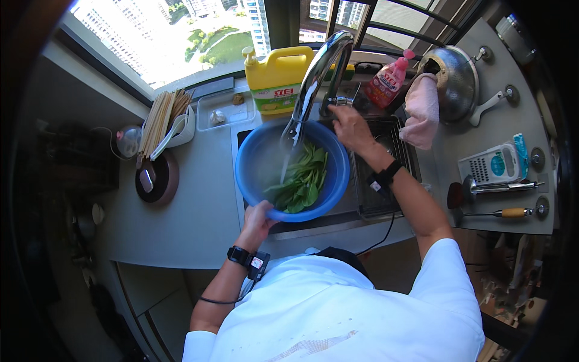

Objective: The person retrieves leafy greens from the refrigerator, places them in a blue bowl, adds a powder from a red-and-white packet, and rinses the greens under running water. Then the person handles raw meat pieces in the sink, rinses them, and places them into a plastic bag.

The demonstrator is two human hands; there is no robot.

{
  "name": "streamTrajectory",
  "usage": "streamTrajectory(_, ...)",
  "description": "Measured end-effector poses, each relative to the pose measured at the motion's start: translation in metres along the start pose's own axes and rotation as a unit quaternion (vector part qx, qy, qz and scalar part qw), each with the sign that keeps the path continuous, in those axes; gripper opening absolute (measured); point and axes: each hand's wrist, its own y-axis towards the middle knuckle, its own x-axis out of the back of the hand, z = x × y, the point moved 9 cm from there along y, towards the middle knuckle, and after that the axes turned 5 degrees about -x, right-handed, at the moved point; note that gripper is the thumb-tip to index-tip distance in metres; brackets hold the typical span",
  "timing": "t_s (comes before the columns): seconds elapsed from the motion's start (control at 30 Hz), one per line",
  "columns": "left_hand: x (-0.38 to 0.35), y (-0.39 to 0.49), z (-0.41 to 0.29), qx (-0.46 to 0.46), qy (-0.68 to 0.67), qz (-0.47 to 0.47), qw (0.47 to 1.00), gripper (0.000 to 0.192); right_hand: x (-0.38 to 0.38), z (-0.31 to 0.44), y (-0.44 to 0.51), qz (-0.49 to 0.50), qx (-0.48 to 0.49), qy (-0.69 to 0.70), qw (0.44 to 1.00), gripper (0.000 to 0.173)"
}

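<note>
A blue plastic basin (pixel 339 181) sits over the sink, with leafy green vegetables (pixel 305 181) inside it. My left hand (pixel 259 221) grips the near left part of its rim. Water runs from the chrome faucet (pixel 308 83) into the basin, beside the leaves. My right hand (pixel 353 126) reaches past the basin's right side to the base of the faucet, fingertips at or close to its lever; whether they hold it cannot be told.
Right of the basin is a black wire rack (pixel 384 194). Behind stand a yellow detergent jug (pixel 276 74) and a pink-red pump bottle (pixel 388 81). Chopsticks in a white holder (pixel 184 131) and a clear plastic tray (pixel 212 124) are at left. A pink cloth (pixel 421 111) hangs at right.
</note>
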Motion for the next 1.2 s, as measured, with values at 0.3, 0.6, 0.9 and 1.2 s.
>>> streamTrajectory(0.3, 0.008, 0.008, -0.012, -0.043, 0.029, 0.002, 0.999, 0.020, -0.108, 0.099, -0.090, 0.273, 0.002, 0.123, 0.954, 0.035)
streamTrajectory(0.6, 0.022, 0.018, -0.036, -0.111, 0.073, 0.007, 0.991, 0.026, -0.096, 0.105, -0.081, 0.222, 0.001, 0.121, 0.967, 0.037)
streamTrajectory(0.9, 0.037, 0.030, -0.050, -0.078, 0.147, -0.001, 0.986, 0.037, -0.064, 0.107, -0.077, 0.227, -0.039, 0.210, 0.950, 0.041)
streamTrajectory(1.2, 0.028, 0.018, -0.065, -0.081, 0.141, 0.016, 0.987, 0.034, -0.157, 0.113, -0.128, 0.374, -0.013, 0.061, 0.925, 0.039)
